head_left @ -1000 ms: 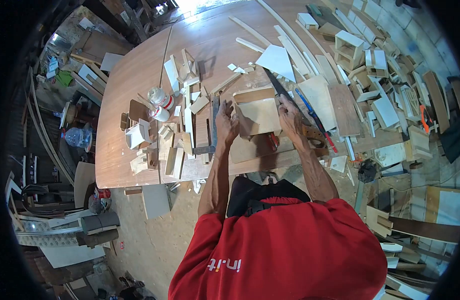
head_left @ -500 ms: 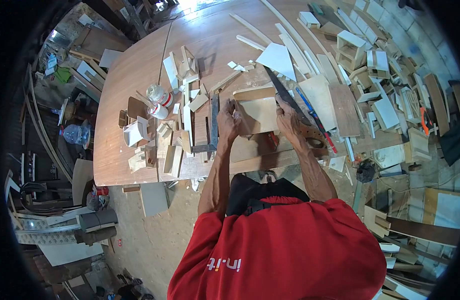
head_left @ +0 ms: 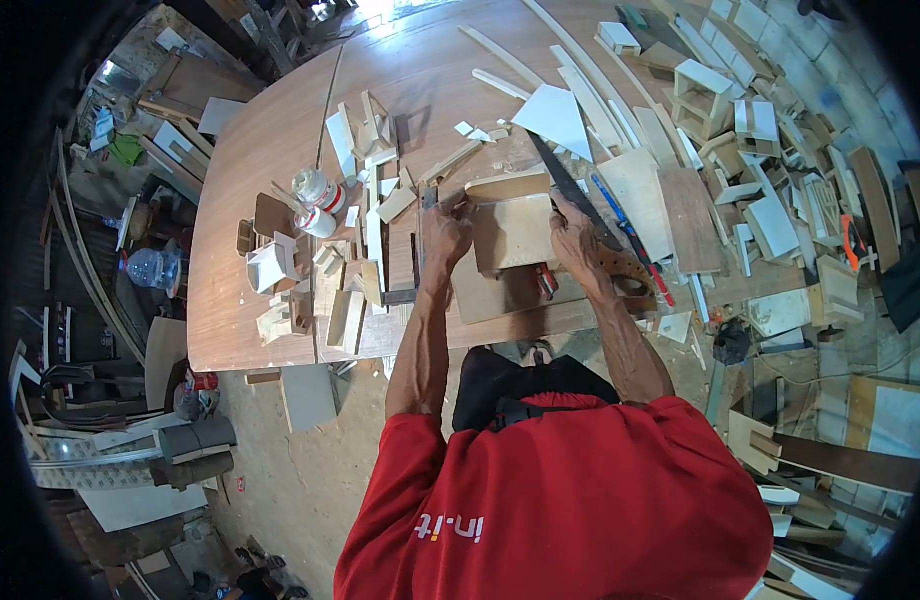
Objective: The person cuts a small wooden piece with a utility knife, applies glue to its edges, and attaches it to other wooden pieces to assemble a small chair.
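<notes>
A shallow wooden box [head_left: 510,235] lies on the table in front of me. My right hand [head_left: 577,240] grips its right side, fingers bent over the edge. At the left side is my left hand [head_left: 448,232], its fingers bent close to the box's upper left corner and over the metal square [head_left: 402,296]; what they hold is too small to make out. A handsaw [head_left: 570,190] lies beyond my right hand, its wooden handle partly behind my forearm. Below the box sits a small red tool [head_left: 547,283] on a flat board [head_left: 475,300].
Left on the table [head_left: 250,170] stand a glass jar [head_left: 314,185], a white glue bottle [head_left: 320,223] and small wooden boxes. A blue and red bar [head_left: 620,222] lies right of the saw. Wood strips and offcuts pile up at the right.
My left hand has moved slightly left and down, off the box's side and onto the metal square. My right hand stays at the box's right side.
</notes>
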`<state>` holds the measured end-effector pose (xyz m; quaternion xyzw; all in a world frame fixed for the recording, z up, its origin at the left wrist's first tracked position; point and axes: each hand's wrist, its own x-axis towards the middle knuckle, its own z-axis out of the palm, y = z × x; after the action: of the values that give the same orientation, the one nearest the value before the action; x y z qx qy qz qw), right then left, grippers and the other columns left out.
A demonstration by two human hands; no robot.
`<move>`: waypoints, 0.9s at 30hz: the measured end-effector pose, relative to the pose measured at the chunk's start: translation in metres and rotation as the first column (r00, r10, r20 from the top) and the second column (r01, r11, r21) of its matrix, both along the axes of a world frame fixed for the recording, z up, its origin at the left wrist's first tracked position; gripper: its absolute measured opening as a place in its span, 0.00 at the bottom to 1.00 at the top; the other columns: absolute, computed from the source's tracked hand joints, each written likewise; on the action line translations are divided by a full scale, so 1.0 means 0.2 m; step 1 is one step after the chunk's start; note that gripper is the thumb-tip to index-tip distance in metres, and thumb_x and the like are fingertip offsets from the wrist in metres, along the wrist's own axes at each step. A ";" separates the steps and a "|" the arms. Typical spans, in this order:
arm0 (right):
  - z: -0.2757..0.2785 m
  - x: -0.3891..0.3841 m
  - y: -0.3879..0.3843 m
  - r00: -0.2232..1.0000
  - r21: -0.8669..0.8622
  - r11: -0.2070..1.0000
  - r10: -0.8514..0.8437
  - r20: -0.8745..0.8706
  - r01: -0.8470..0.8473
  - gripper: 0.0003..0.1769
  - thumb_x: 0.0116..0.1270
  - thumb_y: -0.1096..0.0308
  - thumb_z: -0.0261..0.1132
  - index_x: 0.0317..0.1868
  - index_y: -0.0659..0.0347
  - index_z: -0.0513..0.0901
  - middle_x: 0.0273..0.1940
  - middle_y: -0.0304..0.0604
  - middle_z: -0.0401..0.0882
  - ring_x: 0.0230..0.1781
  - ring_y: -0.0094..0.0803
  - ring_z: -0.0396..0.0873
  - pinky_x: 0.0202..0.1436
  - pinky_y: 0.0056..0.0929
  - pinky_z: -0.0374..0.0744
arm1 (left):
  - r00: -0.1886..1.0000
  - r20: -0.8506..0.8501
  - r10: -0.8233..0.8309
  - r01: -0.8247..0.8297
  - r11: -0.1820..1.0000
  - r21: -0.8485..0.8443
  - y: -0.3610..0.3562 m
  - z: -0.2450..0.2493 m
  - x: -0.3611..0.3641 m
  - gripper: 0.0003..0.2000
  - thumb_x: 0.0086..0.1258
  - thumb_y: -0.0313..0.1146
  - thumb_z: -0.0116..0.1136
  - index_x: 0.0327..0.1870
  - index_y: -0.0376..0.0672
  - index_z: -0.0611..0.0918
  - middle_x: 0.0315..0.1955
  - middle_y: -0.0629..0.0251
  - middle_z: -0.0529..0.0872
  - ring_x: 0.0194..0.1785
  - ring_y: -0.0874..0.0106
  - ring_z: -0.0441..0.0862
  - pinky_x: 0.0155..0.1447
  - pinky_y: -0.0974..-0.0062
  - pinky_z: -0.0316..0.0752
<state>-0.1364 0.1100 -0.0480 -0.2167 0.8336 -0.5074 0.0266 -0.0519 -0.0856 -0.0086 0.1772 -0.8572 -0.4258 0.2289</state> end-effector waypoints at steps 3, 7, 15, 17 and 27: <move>0.00 0.00 0.00 1.000 -0.008 1.000 0.005 -0.008 -0.005 0.21 0.65 0.73 0.51 0.58 0.68 0.75 0.56 0.61 0.76 0.57 0.52 0.74 0.62 0.39 0.72 | 1.000 -0.014 0.007 -0.008 0.998 -0.070 0.01 0.02 -0.01 0.09 0.61 0.23 0.57 0.41 0.38 0.84 0.31 0.52 0.84 0.35 0.61 0.82 0.40 0.68 0.74; 0.00 0.00 -0.01 0.999 -0.015 1.000 0.009 -0.043 -0.010 0.21 0.65 0.74 0.51 0.58 0.68 0.75 0.55 0.61 0.76 0.57 0.52 0.74 0.62 0.39 0.72 | 0.999 -0.039 0.029 -0.032 0.996 -0.088 -0.01 0.00 -0.01 0.09 0.61 0.23 0.57 0.41 0.38 0.84 0.32 0.50 0.84 0.35 0.57 0.82 0.41 0.66 0.75; -0.02 0.00 0.00 0.993 -0.025 0.999 0.021 -0.115 -0.024 0.21 0.66 0.74 0.52 0.59 0.69 0.74 0.53 0.62 0.76 0.55 0.53 0.75 0.59 0.41 0.73 | 0.997 0.054 0.054 -0.049 0.994 -0.095 -0.01 0.01 -0.01 0.09 0.63 0.27 0.57 0.43 0.38 0.84 0.32 0.48 0.84 0.36 0.55 0.83 0.42 0.66 0.75; -0.02 -0.01 0.00 0.993 -0.014 1.000 0.024 -0.113 -0.026 0.21 0.66 0.74 0.52 0.59 0.69 0.74 0.53 0.62 0.76 0.55 0.53 0.74 0.59 0.41 0.73 | 0.997 0.043 0.061 -0.056 0.993 -0.102 -0.01 0.01 -0.01 0.09 0.63 0.28 0.57 0.43 0.37 0.84 0.33 0.47 0.84 0.36 0.54 0.83 0.42 0.66 0.75; 0.02 0.00 -0.01 0.999 0.004 1.000 -0.002 -0.033 0.002 0.22 0.64 0.73 0.52 0.60 0.66 0.74 0.54 0.63 0.76 0.57 0.54 0.74 0.61 0.42 0.72 | 0.999 -0.046 -0.027 0.027 1.000 -0.006 -0.07 -0.09 -0.03 0.13 0.65 0.22 0.55 0.50 0.38 0.81 0.34 0.57 0.86 0.35 0.70 0.81 0.41 0.74 0.75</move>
<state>-0.1366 0.1088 -0.0439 -0.2243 0.8351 -0.5021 0.0127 -0.0576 -0.1003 -0.0259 0.1553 -0.8550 -0.4307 0.2436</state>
